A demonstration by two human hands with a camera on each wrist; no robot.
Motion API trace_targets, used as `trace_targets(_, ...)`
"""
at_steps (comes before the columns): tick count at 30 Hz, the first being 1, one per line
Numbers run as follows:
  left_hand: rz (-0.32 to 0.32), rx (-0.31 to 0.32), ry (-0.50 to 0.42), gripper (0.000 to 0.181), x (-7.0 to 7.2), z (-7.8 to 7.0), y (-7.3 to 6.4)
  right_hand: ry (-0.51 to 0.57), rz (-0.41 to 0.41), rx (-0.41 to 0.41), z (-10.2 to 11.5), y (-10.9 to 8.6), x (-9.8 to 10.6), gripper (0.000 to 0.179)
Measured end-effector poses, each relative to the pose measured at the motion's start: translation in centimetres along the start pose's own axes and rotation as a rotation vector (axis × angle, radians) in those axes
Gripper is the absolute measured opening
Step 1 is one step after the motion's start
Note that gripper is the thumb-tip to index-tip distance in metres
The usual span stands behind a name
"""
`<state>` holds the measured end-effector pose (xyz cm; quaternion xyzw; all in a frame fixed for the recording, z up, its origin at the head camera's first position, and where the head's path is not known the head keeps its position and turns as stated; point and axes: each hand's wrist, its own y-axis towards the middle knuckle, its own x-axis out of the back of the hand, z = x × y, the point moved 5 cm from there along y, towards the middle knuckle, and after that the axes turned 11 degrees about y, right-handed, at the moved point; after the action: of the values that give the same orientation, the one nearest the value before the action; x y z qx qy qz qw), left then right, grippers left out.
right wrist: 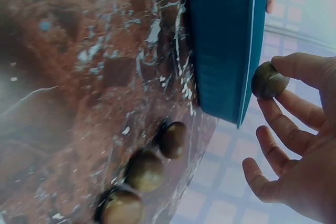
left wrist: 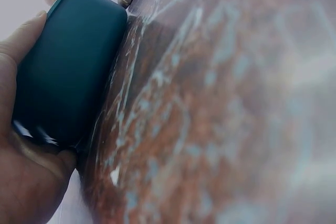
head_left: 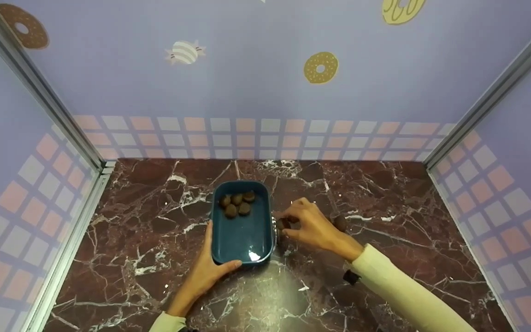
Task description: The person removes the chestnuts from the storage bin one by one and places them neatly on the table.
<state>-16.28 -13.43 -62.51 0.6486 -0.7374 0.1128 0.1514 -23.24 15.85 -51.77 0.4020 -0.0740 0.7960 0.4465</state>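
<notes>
A dark blue rectangular dish (head_left: 242,235) stands on the table, with several brown chestnuts (head_left: 237,205) grouped toward its far end. My left hand (head_left: 206,269) grips its near left corner, the fingers along the left side and the thumb over the front rim. Beside the dish's right wall, my right hand (head_left: 311,224) pinches a single chestnut (right wrist: 269,81) between thumb and fingertips, close to the rim. The remaining fingers of that hand are loosely bent. Loose chestnuts (right wrist: 144,170) lie in a row on the table, partly hidden under the right hand in the head view.
The tabletop (head_left: 155,258) is dark red, marble-patterned and glossy. A lilac back wall (head_left: 256,83) with pink and white checks closes off the far edge, and similar panels stand at both sides. One loose chestnut (head_left: 339,223) shows just beyond the right wrist.
</notes>
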Motion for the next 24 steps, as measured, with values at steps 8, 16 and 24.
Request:
trace_targets(8, -0.004, 0.003, 0.014, 0.139, 0.1, 0.0, 0.0, -0.03, -0.068, 0.012, -1.2, -2.0, 1.5, 0.036)
trace_targets(16, 0.004, 0.005, 0.005, 0.139, 0.0, 0.0, -0.1, -0.009, -0.139, -0.048, -3.1, -4.4, 3.3, 0.035)
trace_targets(24, 0.001, -0.011, 0.014, 0.139, 0.0, -0.1, -0.1, -0.009, -0.191, -0.131, -5.1, -6.7, 4.9, 0.035)
